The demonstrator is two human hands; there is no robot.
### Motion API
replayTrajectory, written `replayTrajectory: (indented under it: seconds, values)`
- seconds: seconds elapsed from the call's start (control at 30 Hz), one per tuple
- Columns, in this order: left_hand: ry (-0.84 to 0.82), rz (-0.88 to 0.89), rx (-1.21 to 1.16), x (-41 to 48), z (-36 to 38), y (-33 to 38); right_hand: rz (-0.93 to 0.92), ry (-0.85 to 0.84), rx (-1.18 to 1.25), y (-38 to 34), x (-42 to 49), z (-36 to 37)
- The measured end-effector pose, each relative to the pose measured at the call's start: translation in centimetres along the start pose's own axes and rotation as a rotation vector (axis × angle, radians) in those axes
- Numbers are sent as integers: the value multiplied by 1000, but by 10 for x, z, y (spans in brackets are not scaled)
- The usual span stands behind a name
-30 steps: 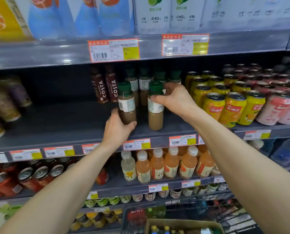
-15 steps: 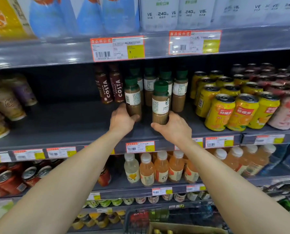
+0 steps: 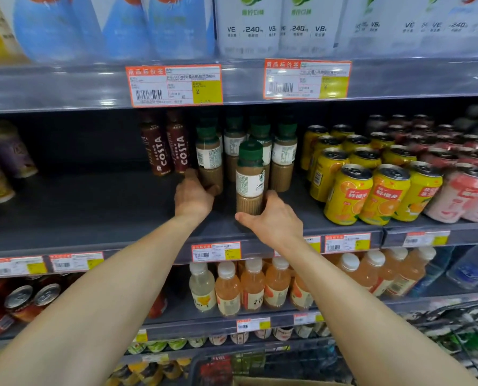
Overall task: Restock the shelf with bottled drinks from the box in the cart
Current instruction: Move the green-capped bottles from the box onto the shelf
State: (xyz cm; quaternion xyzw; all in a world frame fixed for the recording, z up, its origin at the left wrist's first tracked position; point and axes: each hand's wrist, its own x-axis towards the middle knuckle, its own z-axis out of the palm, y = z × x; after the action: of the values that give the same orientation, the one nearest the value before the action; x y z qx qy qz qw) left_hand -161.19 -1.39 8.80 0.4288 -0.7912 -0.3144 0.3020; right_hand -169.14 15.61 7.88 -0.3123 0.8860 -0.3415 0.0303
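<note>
- right hand [image 3: 274, 218]: fingers wrapped round base of front coffee bottle [image 3: 250, 176], upright on shelf [image 3: 93, 207]
- left hand [image 3: 194, 195]: fingers grip base of second coffee bottle [image 3: 209, 157], slightly further back
- beyond fingertips: green-cap bottles [image 3: 283, 151]
- left of left fingers: brown bottles [image 3: 159, 149]
- right of right fingers: yellow cans [image 3: 349, 190]

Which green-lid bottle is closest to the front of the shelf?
The front bottle that the right hand grips; it stands ahead of the other green-lid bottles.
</note>
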Motion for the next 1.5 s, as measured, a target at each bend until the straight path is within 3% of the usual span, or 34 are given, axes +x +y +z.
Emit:
replayTrajectory:
  seconds: [0.1, 0.37, 0.77, 1.1, 1.3, 1.5]
  values:
    - [-7, 41, -13, -9, -7, -3, -31, 18, 6, -4, 2, 2]
    - [-10, 237, 341, -50, -31, -23, 14, 9, 61, -30, 32, 20]
    - [-106, 517, 561, -84, -45, -47, 111, 47, -91, -34, 69, 33]
    - [-114, 524, 581, -83, -45, -47, 114, -20, -143, -36, 65, 24]
    - [-269, 490, 567, -90, -54, -30, -52, -123, -207, -34, 33, -1]
    - [-172, 611, 414, -158, -61, -28, -240, -29, -172, -31, -40, -31]
